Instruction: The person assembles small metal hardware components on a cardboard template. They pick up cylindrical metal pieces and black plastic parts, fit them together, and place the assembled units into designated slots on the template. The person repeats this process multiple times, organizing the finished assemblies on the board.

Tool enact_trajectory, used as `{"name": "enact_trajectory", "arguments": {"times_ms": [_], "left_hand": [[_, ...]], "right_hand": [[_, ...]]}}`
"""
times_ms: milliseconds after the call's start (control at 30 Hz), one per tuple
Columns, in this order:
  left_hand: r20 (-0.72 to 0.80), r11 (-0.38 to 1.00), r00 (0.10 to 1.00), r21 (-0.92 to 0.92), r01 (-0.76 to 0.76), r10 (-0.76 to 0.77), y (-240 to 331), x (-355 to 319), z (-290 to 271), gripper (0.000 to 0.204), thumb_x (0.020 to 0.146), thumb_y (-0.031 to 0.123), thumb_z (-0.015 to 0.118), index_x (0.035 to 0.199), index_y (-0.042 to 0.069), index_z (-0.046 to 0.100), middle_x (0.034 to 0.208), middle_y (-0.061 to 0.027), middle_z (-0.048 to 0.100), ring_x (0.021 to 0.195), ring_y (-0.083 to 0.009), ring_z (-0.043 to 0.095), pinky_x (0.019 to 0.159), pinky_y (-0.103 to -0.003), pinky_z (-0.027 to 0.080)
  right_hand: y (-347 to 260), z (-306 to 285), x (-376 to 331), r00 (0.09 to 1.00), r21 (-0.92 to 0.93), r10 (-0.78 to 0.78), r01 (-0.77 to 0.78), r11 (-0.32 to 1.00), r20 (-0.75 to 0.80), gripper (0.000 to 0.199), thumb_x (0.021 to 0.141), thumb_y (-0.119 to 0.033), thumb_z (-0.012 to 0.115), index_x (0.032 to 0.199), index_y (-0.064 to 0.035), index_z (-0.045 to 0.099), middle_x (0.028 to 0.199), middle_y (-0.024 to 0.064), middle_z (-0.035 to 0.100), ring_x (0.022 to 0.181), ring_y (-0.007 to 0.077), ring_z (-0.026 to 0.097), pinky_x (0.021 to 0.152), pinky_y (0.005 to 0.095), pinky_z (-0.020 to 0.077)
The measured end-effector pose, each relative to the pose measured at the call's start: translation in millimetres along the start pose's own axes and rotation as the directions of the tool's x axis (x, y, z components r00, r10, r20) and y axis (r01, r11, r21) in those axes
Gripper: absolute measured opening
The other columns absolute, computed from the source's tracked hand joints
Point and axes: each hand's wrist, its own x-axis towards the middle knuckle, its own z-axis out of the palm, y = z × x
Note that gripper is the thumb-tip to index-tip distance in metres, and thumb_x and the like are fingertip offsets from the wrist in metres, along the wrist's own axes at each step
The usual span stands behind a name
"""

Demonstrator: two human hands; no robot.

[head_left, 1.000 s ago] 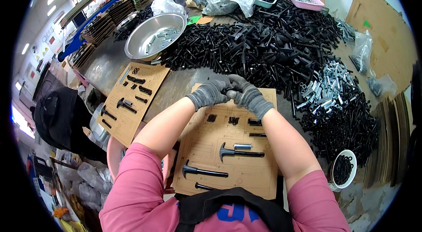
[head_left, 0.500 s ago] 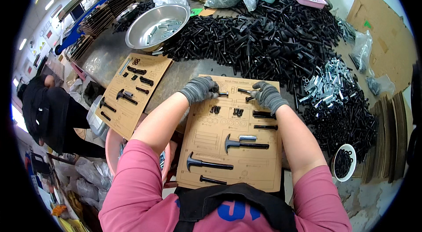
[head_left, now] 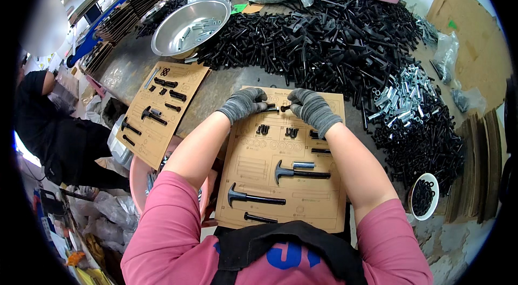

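A printed cardboard sheet (head_left: 259, 150) lies before me with black metal parts laid out on it. Both my hands wear grey gloves and are over its far part. My left hand (head_left: 244, 104) is closed at the far left, its fingertips on black bolts (head_left: 273, 109). My right hand (head_left: 312, 110) pinches a short black bolt (head_left: 285, 108) just right of them. Nearer me are two clusters of small black parts (head_left: 263, 129), a silver sleeve (head_left: 304, 165), two black T-shaped pieces (head_left: 258, 198) with curved heads and a long black bolt (head_left: 260, 218).
A second loaded cardboard sheet (head_left: 159, 107) lies left, below a steel bowl (head_left: 162, 36) of silver sleeves. Heaped black parts (head_left: 324, 53) cover the far table, with silver sleeves (head_left: 404, 99) and a white bowl (head_left: 414, 204) of black rings right. Another person (head_left: 54, 134) stands left.
My right hand has moved left, toward my left hand, bringing a black bolt along. My left hand has shifted slightly farther away. The person at left has moved.
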Motion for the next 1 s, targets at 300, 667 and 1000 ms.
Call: {"name": "enact_trajectory", "arguments": {"times_ms": [300,667,1000], "left_hand": [[0.155,0.965,0.979,0.207,-0.160,0.129,7.0,-6.6,6.0,0.031,0.074,0.017,0.066,0.104,0.012,0.060,0.098,-0.0106,0.056,0.096,-0.0272,0.054,0.086,-0.035,0.042],[0.203,0.969,0.971,0.183,-0.166,0.128,22.0,-16.2,8.5,0.031,0.074,0.011,0.065,0.104,0.012,0.061,0.098,-0.0091,0.056,0.095,-0.0257,0.054,0.086,-0.034,0.042],[0.137,0.958,0.967,0.166,-0.234,0.213,16.1,-17.5,8.5,0.032,0.074,0.011,0.065,0.106,0.010,0.060,0.098,-0.0103,0.057,0.093,-0.0248,0.056,0.083,-0.033,0.045]], "right_hand": [[16.8,-1.9,-11.1,0.995,-0.324,0.091,-0.073,0.943,0.041,0.041,0.077,-0.027,0.062,0.115,-0.0156,0.054,0.117,0.0101,0.048,0.105,0.0269,0.051,0.091,0.0368,0.0416],[11.4,-0.7,-17.1,0.982,-0.287,0.026,0.028,0.957,0.185,0.035,0.078,-0.025,0.061,0.111,-0.0145,0.057,0.109,0.0114,0.056,0.101,0.0269,0.054,0.089,0.0364,0.0419],[12.9,0.0,-18.2,0.982,-0.325,0.003,0.059,0.944,0.189,0.036,0.077,-0.026,0.061,0.112,-0.0151,0.056,0.109,0.0113,0.055,0.104,0.0267,0.052,0.090,0.0359,0.0411]]}}
